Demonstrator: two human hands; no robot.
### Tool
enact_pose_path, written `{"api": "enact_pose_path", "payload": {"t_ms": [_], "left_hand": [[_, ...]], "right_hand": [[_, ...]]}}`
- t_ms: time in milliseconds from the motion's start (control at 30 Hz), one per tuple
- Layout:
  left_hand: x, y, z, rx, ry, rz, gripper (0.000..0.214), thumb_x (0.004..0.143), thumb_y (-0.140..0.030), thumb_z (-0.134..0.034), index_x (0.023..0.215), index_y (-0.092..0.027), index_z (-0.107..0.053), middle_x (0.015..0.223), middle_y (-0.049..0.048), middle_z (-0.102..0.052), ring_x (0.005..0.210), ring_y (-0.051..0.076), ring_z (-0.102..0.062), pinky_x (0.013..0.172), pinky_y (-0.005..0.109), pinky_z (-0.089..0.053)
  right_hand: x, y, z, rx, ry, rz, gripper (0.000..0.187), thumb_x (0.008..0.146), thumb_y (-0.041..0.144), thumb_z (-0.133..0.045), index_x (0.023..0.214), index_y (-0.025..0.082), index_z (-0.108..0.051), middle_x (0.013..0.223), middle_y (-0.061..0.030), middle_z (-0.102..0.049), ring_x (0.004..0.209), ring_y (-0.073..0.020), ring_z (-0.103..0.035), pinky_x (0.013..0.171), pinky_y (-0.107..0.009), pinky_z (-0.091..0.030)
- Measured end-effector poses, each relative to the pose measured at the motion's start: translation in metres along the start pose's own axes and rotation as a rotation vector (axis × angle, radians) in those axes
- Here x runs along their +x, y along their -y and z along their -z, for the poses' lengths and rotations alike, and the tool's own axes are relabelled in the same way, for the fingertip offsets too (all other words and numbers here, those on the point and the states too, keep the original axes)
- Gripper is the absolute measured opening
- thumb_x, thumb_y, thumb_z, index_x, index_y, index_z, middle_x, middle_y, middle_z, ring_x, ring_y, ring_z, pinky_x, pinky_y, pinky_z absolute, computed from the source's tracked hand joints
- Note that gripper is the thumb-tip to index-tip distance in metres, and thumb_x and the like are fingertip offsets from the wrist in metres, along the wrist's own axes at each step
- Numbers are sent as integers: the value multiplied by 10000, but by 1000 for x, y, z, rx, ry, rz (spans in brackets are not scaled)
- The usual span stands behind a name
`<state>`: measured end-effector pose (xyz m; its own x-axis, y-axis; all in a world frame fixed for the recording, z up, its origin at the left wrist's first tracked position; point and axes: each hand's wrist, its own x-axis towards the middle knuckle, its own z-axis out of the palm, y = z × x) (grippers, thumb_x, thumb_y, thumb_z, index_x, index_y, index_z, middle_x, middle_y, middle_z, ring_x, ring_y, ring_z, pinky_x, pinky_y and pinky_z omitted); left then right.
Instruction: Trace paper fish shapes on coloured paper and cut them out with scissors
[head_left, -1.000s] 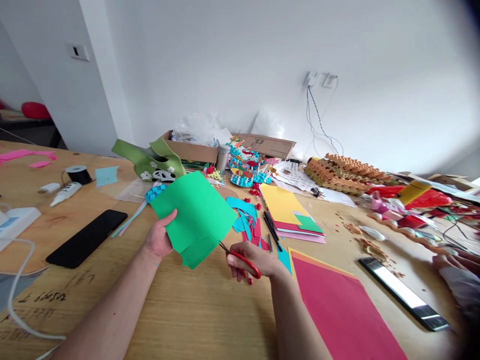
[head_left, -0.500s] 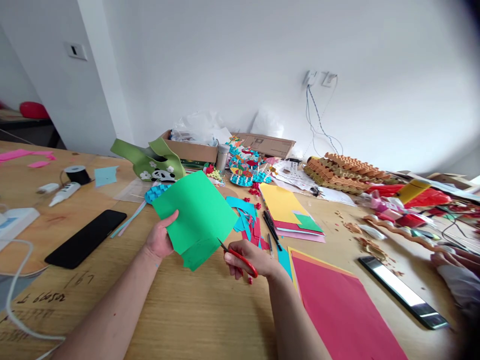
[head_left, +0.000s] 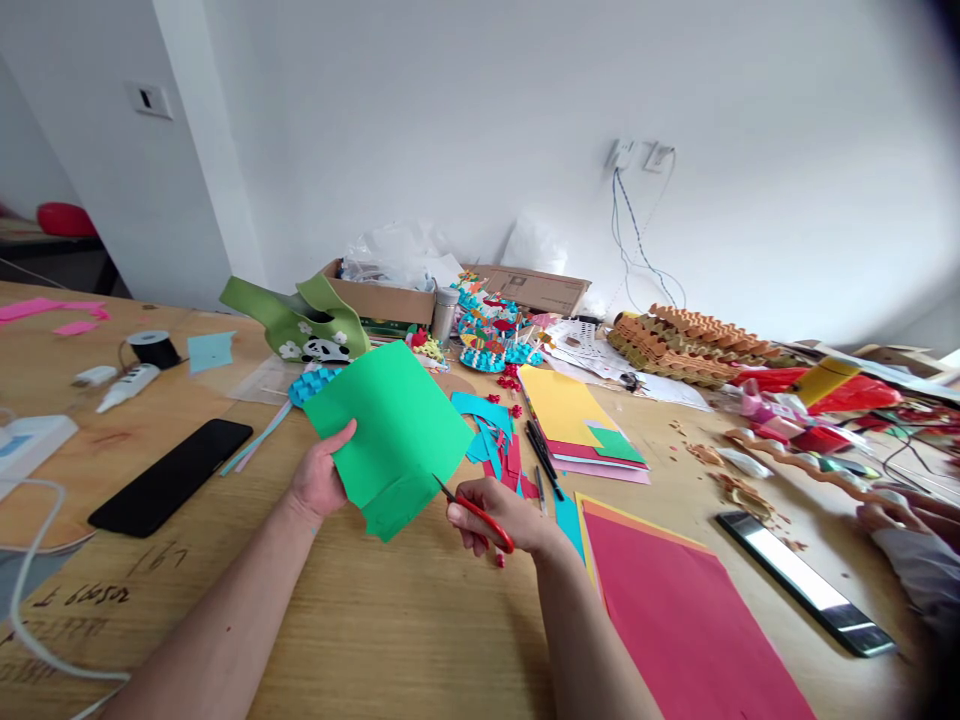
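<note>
My left hand pinches the left edge of a green sheet of paper, thumb on top and fingers hidden beneath. The sheet is held above the table, and a partly cut strip shows along its lower edge. In my right hand is a pair of red-handled scissors, its blades at the sheet's lower right edge. Beyond the sheet lie blue and red paper scraps. To the right of my right forearm is a stack of coloured paper with a dark red sheet on top.
A black phone lies at left, another phone at right. Behind stand a green panda bag, a cardboard box and blue paper crafts. Black pens lie beside yellow paper. Another person's hand is at far right.
My hands, the green sheet and the scissors have hardly moved. At the far right, the other person's hand has shifted slightly.
</note>
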<state>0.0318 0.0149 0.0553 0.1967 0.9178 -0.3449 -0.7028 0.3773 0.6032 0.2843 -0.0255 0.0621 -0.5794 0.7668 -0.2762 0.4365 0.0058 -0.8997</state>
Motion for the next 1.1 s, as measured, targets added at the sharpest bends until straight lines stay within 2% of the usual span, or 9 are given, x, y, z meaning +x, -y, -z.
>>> {"api": "enact_pose_path", "payload": {"t_ms": [200, 433, 733, 967, 1100], "left_hand": [[-1, 1, 1, 13, -8, -25, 460, 907, -250, -473, 1356, -149, -480, 1001, 99, -739, 941, 272, -692, 925, 458, -514], [1, 1, 1, 16, -12, -31, 480, 904, -250, -477, 1369, -130, -462, 1062, 121, -720, 1006, 285, -669, 956, 465, -496], [-1, 2, -1, 21, 5, -18, 465, 918, -246, -457, 1370, -138, -462, 998, 105, -739, 975, 275, -682, 947, 466, -501], [0, 4, -2, 45, 4, -14, 497, 904, -243, -489, 1393, -169, -436, 1046, 103, -727, 979, 276, -680, 941, 468, -502], [2, 4, 3, 43, 50, -8, 537, 899, -252, -499, 1417, -154, -400, 1076, 113, -716, 1032, 282, -658, 963, 458, -489]], "right_hand": [[0, -2, 0, 19, -23, -14, 497, 760, 651, -601, 707, 172, -480, 537, 28, -579, 362, -79, -532, 301, -156, -348], [3, -2, 0, 50, -94, -73, 508, 665, 632, -696, 683, 178, -468, 476, 47, -553, 324, -84, -513, 287, -155, -316], [2, 2, -1, 75, -109, -36, 549, 649, 677, -678, 689, 165, -483, 509, 26, -571, 354, -82, -526, 319, -158, -358], [3, 0, -1, 73, -114, -32, 528, 661, 652, -686, 694, 164, -488, 515, 28, -567, 358, -76, -514, 308, -151, -342], [4, -2, -1, 50, -129, -60, 512, 659, 627, -704, 682, 168, -478, 494, 33, -558, 341, -82, -513, 295, -147, -303]]}}
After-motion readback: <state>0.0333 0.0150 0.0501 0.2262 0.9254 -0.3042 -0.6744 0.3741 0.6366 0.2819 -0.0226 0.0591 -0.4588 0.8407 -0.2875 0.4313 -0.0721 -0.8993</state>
